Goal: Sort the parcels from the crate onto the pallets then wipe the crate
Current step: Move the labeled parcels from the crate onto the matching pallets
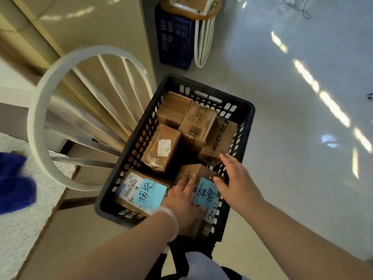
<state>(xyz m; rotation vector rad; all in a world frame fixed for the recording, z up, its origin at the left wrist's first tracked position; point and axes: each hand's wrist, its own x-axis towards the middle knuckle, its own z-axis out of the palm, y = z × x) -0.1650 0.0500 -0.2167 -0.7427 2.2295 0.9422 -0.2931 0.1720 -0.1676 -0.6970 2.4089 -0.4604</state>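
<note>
A black slatted crate [248, 110] sits below me with several brown cardboard parcels inside. Both of my hands are on the parcel with a blue handwritten note [206, 194] in the near right corner. My left hand [181, 199] lies on its left side, fingers stretched over the top. My right hand [236, 178] rests at its right edge by the crate wall, fingers straight and thumb on the top. A second parcel with a blue note and a barcode label [145, 193] lies near left. Further parcels [161, 148] [198, 122] fill the far half.
A white spindle-back chair [40, 110] stands close to the crate's left. A blue cloth [14, 182] lies on a white textured surface at the far left. A dark blue crate [173, 37] with an upturned white stool [201, 43] stands behind. Glossy floor [292, 138] spreads to the right.
</note>
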